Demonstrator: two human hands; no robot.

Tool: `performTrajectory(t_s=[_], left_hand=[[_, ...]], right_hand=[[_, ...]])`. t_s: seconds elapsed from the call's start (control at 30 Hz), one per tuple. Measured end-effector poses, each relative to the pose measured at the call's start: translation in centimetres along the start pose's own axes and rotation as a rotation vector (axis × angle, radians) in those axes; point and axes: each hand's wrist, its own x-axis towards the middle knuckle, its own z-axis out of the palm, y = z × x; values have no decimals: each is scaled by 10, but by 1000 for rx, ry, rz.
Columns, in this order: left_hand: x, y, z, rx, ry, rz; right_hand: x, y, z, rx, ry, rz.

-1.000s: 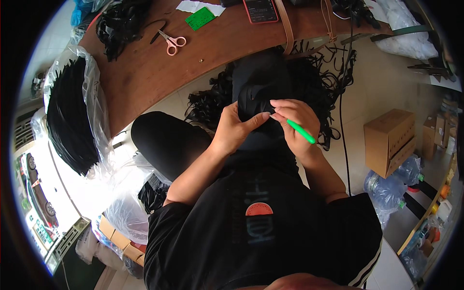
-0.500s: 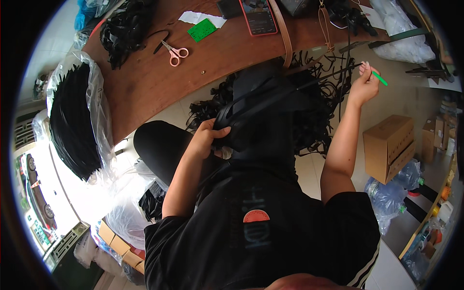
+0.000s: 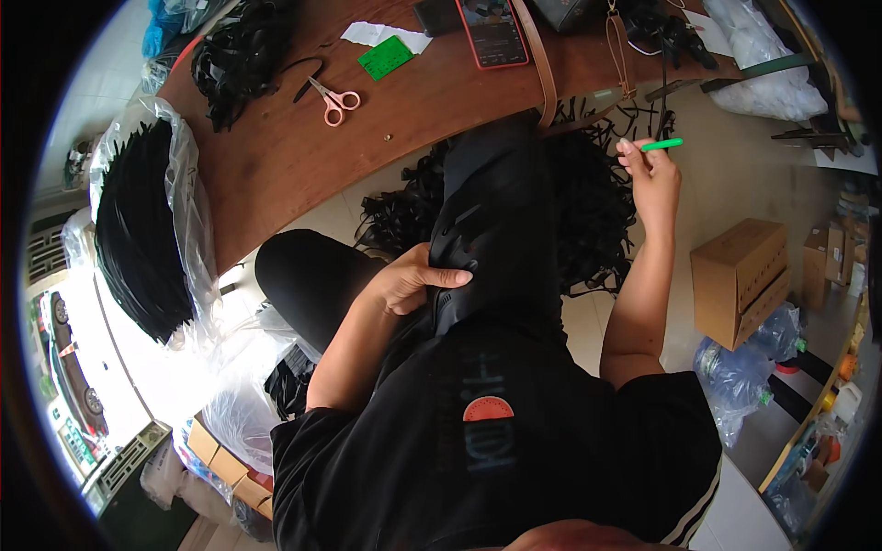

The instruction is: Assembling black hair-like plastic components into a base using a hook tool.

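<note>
My left hand (image 3: 409, 280) is closed at my lap, its thumb pressed over black strips (image 3: 450, 298) that lie against my black trousers. Black on black, their outline is hard to follow. Out to the right, my right hand (image 3: 654, 179) is raised with bent fingers round a slim green stick-like tool (image 3: 661, 144); its exact kind does not show. Whether a strip also sits between those fingertips I cannot make out. Below the table edge, a heap of loose black strips (image 3: 593, 216) lies on the floor around my leg.
On the brown table (image 3: 303, 174) are pink-handled scissors (image 3: 336, 103), a green card (image 3: 386, 58), white paper (image 3: 367, 35), a red-edged phone (image 3: 493, 37) and tangled black strips (image 3: 234, 64). A plastic bag of black strips (image 3: 138, 230) stands left. Cardboard boxes (image 3: 735, 275) stand right.
My right hand has come inward and slightly down from far right, and the black strip stretched between my hands no longer shows. My left hand has shifted slightly right and down.
</note>
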Motion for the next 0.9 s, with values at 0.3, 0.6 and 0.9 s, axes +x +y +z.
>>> performTrajectory(t_s=[0.3,0.6,0.9], left_hand=[[17,21,57,-75,127,261],[24,13,65,30,141,451],[25,13,68,56,152,472]], right_hand=[[-106,-84,35,595,-252,-145],[-111,-84,36,421,-236,-282],[-111,-83,37,374,-226,-280]])
